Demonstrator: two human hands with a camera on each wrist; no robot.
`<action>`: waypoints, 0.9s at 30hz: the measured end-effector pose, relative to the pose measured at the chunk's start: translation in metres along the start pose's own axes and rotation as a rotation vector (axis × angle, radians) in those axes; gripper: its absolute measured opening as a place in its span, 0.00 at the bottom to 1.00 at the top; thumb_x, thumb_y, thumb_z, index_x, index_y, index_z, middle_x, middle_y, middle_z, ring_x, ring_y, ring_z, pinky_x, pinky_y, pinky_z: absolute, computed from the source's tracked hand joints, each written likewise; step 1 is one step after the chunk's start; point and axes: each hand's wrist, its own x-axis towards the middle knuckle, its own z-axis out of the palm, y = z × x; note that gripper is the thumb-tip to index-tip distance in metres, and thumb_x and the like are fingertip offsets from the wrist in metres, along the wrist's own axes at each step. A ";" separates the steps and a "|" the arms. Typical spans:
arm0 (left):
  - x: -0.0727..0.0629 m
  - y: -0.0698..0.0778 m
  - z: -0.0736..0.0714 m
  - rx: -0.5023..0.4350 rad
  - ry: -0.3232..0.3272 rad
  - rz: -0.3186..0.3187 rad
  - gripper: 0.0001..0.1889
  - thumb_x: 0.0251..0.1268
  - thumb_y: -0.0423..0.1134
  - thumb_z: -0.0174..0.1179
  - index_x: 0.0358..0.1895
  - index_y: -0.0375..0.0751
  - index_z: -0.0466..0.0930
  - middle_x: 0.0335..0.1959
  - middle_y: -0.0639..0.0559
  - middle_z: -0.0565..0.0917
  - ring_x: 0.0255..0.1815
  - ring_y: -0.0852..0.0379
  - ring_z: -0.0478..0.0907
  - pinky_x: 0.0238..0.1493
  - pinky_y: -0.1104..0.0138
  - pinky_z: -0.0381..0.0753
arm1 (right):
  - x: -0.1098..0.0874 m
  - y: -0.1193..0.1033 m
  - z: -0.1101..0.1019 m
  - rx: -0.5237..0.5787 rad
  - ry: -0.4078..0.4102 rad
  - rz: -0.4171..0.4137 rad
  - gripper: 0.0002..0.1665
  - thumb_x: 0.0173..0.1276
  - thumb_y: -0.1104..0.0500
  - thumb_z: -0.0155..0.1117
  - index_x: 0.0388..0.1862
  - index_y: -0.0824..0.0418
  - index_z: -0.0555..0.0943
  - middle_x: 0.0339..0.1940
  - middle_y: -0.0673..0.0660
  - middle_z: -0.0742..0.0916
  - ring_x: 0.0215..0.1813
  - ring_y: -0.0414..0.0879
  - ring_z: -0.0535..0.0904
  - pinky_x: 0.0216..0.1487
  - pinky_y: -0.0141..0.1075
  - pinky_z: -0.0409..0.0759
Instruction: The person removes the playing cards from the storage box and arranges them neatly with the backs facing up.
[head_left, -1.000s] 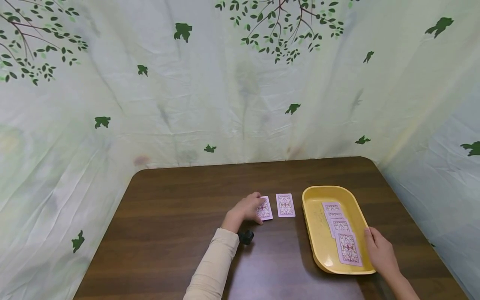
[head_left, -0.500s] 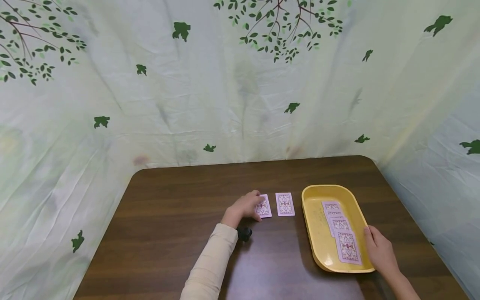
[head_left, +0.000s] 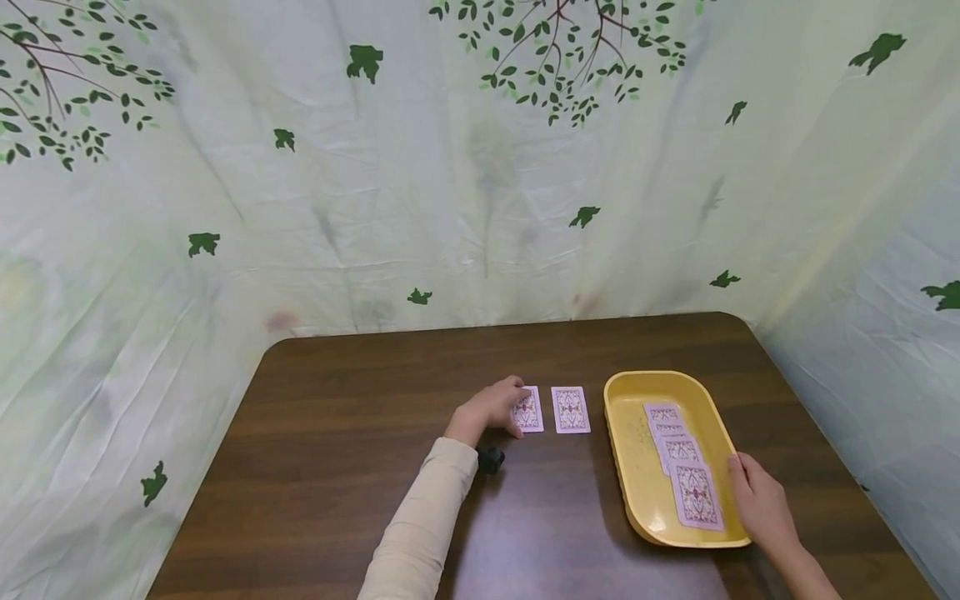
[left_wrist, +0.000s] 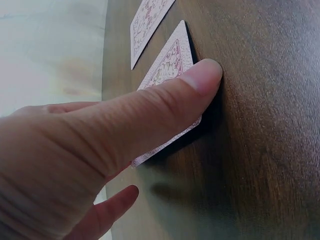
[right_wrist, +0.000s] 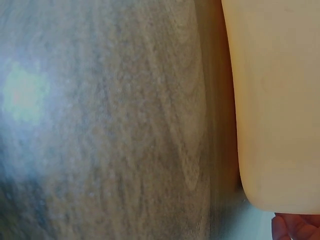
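My left hand (head_left: 491, 407) holds a purple-patterned playing card (head_left: 531, 412) between thumb and fingers, back side up, low over the table. In the left wrist view the thumb (left_wrist: 200, 80) lies across the near edge of this card (left_wrist: 170, 67), and a dark shadow shows beneath it. Just to its right lies a second playing card (head_left: 571, 410), flat and face down. My right hand (head_left: 765, 504) grips the right rim of a yellow tray (head_left: 637, 500). Several overlapping playing cards (head_left: 697, 496) lie face down inside the tray.
The brown wooden table (head_left: 337, 450) runs back to a pale curtain (head_left: 450, 167) printed with leaves. A black device (head_left: 491, 460) sits at the left wrist. The tray wall (right_wrist: 275, 100) fills the right side of the right wrist view.
The card in my left hand has turned slightly and shifted a little toward the back, so it stands straighter beside the second card. My right hand and the tray have stayed put.
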 end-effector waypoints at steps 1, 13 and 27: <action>0.000 0.000 0.000 -0.004 0.002 -0.001 0.40 0.40 0.46 0.74 0.62 0.40 0.70 0.59 0.45 0.67 0.54 0.52 0.68 0.55 0.65 0.66 | 0.000 0.000 0.000 -0.001 -0.002 0.000 0.27 0.76 0.52 0.32 0.53 0.74 0.68 0.35 0.69 0.78 0.34 0.57 0.73 0.34 0.49 0.69; -0.005 0.000 0.002 -0.001 0.027 0.022 0.39 0.40 0.46 0.74 0.60 0.37 0.71 0.60 0.44 0.67 0.56 0.49 0.68 0.56 0.64 0.65 | 0.000 0.000 0.001 0.000 0.001 0.007 0.27 0.76 0.53 0.33 0.53 0.74 0.68 0.36 0.70 0.78 0.34 0.58 0.73 0.34 0.49 0.70; -0.005 0.008 0.000 -0.057 0.034 -0.022 0.41 0.43 0.56 0.70 0.63 0.43 0.69 0.59 0.47 0.68 0.56 0.51 0.67 0.57 0.60 0.65 | 0.000 -0.002 0.000 0.018 -0.036 0.048 0.29 0.76 0.51 0.31 0.55 0.76 0.66 0.39 0.72 0.77 0.36 0.58 0.73 0.37 0.51 0.70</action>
